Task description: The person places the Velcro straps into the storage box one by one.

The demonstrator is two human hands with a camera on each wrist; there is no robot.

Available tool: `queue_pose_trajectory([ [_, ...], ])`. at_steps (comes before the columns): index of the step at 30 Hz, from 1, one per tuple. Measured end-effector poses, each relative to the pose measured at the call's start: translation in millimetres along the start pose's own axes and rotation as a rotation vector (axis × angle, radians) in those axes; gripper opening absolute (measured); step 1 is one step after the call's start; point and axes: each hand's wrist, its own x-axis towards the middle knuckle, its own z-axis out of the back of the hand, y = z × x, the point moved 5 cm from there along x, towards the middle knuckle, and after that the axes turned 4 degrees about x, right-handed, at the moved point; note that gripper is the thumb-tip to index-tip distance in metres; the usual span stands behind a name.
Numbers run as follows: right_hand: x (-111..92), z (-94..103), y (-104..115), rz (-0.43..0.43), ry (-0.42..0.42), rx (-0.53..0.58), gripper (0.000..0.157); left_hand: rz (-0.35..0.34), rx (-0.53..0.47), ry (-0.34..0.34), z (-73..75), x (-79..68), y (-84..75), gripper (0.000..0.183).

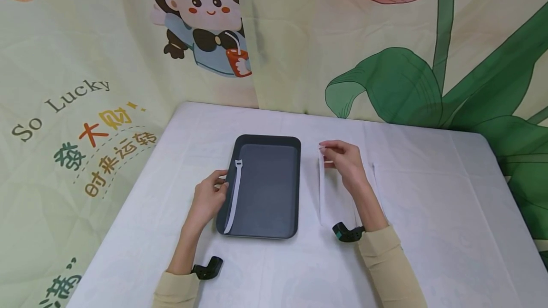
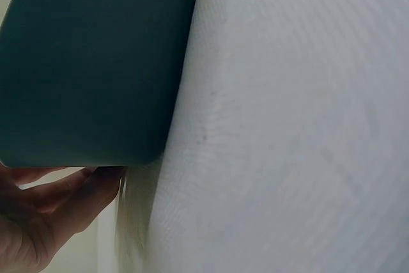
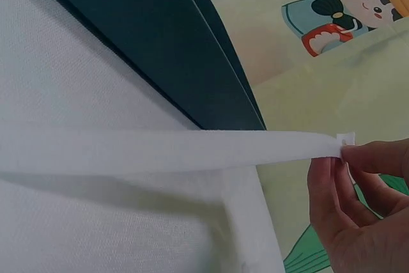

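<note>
Right fingers [image 3: 327,193] pinch white strap [image 3: 160,151]: long axis fore-aft, tabbed end [image 3: 347,137] away.

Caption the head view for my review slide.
Left hand at the edge of a tray bearing a white strap, right hand pinching a second strap.

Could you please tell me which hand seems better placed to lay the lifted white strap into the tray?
Probably the right hand: it pinches that strap by one end, just right of the tray. The left hand is at the tray's opposite edge.
</note>
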Motion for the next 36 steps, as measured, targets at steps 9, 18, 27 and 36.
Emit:
queue_pose_trajectory([
  [9,-6,-5.9,14,0.033,0.012,0.018,0.023,0.008,0.000,0.003,0.3,-0.3,-0.2,0.041],
  [18,-11,-15.7,25,0.052,0.031,0.037,0.025,0.000,0.004,0.002,0.6,0.0,-0.2,0.041],
  [27,-12,-31.9,32,0.067,0.069,0.098,0.024,0.001,0.011,0.004,0.0,0.4,0.6,0.041],
  [36,-15,-58.4,33,0.068,0.109,0.170,0.018,-0.002,-0.001,0.000,-0.4,1.3,1.6,0.041],
])
